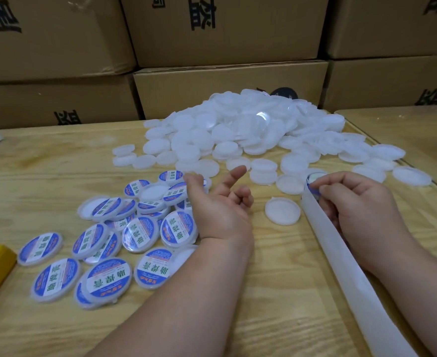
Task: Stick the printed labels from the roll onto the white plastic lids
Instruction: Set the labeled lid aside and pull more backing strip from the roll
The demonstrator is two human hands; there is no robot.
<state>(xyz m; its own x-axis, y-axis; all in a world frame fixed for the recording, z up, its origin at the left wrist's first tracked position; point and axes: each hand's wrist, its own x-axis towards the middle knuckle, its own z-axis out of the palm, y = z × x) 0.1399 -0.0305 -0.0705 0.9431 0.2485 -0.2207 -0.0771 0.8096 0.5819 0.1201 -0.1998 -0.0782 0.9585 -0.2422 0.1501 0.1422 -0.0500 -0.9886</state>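
One bare white lid [282, 211] lies between two hands; left hand [218, 206] palm up, fingers loosely apart, holding nothing. Right hand [357, 202] fingers pinch a blue label [312, 185] at the backing strip [346, 266]; labelled lids [104, 253] too overlapped to count.

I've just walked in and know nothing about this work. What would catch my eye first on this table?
First, the big heap of plain white lids piled at the far middle of the wooden table. Next, the spread of blue-and-white labelled lids at the near left. Between them, the right hand pinches a label at the end of a long white backing strip, while the left hand hovers open, palm up.
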